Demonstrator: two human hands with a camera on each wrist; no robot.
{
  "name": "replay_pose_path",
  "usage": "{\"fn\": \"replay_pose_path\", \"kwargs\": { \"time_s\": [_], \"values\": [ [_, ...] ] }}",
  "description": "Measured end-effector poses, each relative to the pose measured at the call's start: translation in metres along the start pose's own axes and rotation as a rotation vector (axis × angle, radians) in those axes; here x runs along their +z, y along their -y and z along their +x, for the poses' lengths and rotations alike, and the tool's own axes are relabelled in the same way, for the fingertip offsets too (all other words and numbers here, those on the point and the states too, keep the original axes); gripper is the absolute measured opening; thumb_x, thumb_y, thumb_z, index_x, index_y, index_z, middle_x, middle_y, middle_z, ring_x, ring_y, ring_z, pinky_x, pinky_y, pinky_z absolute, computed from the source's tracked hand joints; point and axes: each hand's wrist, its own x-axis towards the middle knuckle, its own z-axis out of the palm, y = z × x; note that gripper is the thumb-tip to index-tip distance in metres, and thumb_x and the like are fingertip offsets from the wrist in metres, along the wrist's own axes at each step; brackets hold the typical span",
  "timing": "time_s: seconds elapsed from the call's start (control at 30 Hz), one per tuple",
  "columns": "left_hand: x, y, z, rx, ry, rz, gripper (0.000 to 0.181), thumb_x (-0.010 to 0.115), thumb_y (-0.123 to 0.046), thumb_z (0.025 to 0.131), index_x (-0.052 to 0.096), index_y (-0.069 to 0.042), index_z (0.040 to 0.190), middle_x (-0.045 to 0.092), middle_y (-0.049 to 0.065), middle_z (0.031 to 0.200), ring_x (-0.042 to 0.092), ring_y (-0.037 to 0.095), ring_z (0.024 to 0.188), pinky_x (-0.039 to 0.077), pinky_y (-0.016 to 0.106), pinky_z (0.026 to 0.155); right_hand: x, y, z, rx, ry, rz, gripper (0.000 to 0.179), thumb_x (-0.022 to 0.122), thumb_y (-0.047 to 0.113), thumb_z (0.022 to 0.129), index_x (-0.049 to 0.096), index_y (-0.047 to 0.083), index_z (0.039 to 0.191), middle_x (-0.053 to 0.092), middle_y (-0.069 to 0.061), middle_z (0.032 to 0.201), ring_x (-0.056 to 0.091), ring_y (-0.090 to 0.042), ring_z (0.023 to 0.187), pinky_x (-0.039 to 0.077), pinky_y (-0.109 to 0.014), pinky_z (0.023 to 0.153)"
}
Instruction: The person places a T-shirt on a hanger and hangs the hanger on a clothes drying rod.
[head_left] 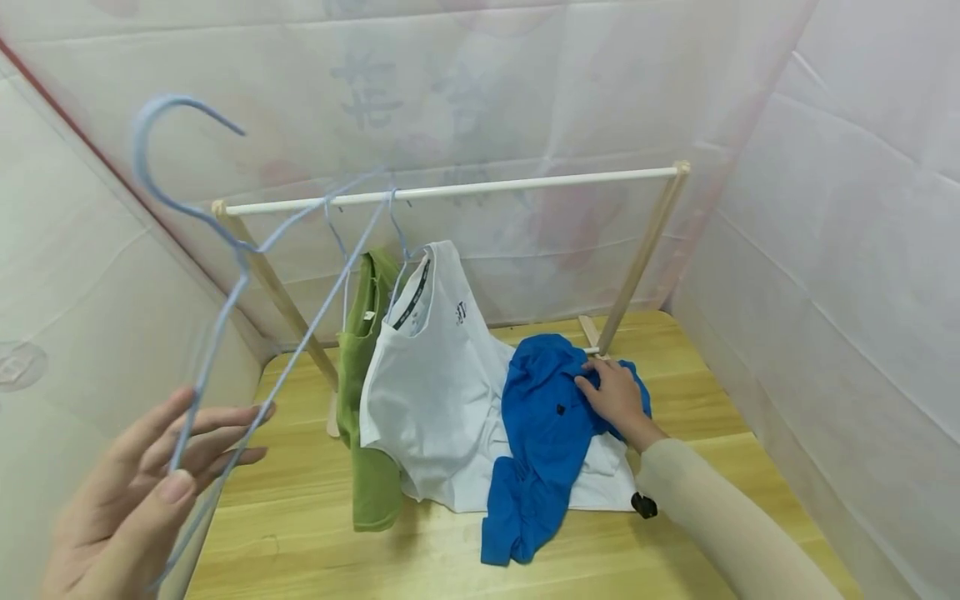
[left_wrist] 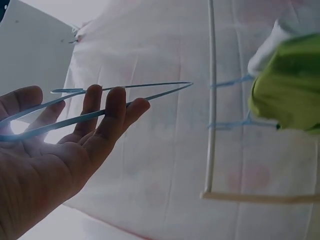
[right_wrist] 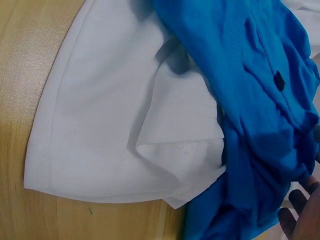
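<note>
The left hand (head_left: 150, 492) holds a light-blue wire hanger (head_left: 242, 249) between thumb and fingers, raised at near left. The right hand (head_left: 621, 402), fingers apart, rests on a crumpled blue garment (head_left: 543, 425) lying over white fabric (head_left: 603, 479) on the counter (head_left: 300, 533). Farther left, a green garment (head_left: 377, 492) and white sleeveless top (head_left: 427, 383) hang from a white rail (head_left: 510, 185).

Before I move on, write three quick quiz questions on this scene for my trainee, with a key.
1. Which hand holds the bare hanger?
2. True or false: the royal-blue garment, which the right hand touches, lies partly over white cloth.
3. Complete: beside the white top, a ___ also hangs from the rail.

Key
1. The left hand.
2. True.
3. Green garment.
</note>
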Motion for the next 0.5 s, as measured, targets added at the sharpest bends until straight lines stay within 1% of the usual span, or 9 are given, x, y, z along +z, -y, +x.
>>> {"fn": "replay_pose_path", "kwargs": {
  "time_s": [0.07,0.1,0.17,0.23,0.33,0.43,0.5],
  "values": [
    [0.012,0.003,0.006,-0.032,-0.021,0.048,0.055,0.027,0.017,0.096,0.013,0.015,0.15,0.04,0.041,0.142,0.044,0.044,0.137,0.045,0.039,0.106,0.0,0.001,0.0,-0.012,-0.006,0.007,0.043,0.062,0.041,0.098,0.061,0.014,0.131,0.052,-0.022,0.14,0.048,-0.046,0.121,0.042,-0.064,0.095],
    [0.017,0.005,0.01,-0.038,-0.023,0.067,0.055,0.027,0.017,0.097,0.014,0.015,0.15,0.042,0.039,0.141,0.045,0.042,0.136,0.046,0.038,0.105,0.0,0.002,0.0,-0.02,-0.01,0.01,0.044,0.063,0.04,0.097,0.061,0.015,0.132,0.052,-0.022,0.14,0.048,-0.046,0.121,0.042,-0.064,0.096],
    [0.028,0.009,0.017,-0.052,-0.019,0.101,0.054,0.026,0.018,0.097,0.015,0.017,0.149,0.045,0.036,0.141,0.047,0.037,0.136,0.047,0.035,0.104,-0.001,0.003,-0.001,-0.033,-0.023,0.01,0.045,0.065,0.039,0.096,0.06,0.015,0.134,0.051,-0.021,0.14,0.047,-0.046,0.122,0.041,-0.064,0.096],
    [0.037,0.015,0.022,-0.061,-0.008,0.116,0.054,0.026,0.019,0.096,0.016,0.018,0.149,0.047,0.033,0.141,0.048,0.035,0.134,0.047,0.034,0.104,0.0,0.003,-0.002,-0.038,-0.045,0.018,0.045,0.066,0.038,0.096,0.06,0.016,0.134,0.051,-0.021,0.139,0.046,-0.046,0.121,0.041,-0.064,0.096],
    [0.049,0.025,0.028,-0.087,0.013,0.153,0.055,0.027,0.021,0.094,0.018,0.018,0.149,0.049,0.029,0.142,0.049,0.031,0.134,0.047,0.033,0.104,0.001,0.002,-0.002,-0.039,-0.096,0.026,0.041,0.067,0.035,0.095,0.062,0.016,0.131,0.052,-0.02,0.135,0.046,-0.045,0.12,0.04,-0.063,0.095],
    [0.062,0.037,0.033,-0.142,0.007,0.215,0.056,0.03,0.022,0.094,0.024,0.015,0.149,0.052,0.025,0.14,0.052,0.027,0.13,0.048,0.031,0.103,0.001,0.002,-0.002,-0.052,-0.141,0.037,0.037,0.068,0.033,0.095,0.065,0.016,0.127,0.054,-0.019,0.131,0.047,-0.043,0.12,0.04,-0.062,0.096],
    [0.073,0.047,0.035,-0.202,-0.008,0.267,0.056,0.033,0.021,0.094,0.029,0.011,0.149,0.055,0.022,0.137,0.055,0.025,0.128,0.049,0.03,0.101,0.002,0.002,-0.002,-0.074,-0.16,0.048,0.034,0.069,0.031,0.094,0.067,0.015,0.124,0.057,-0.017,0.127,0.049,-0.041,0.118,0.041,-0.06,0.097]
  ]
}}
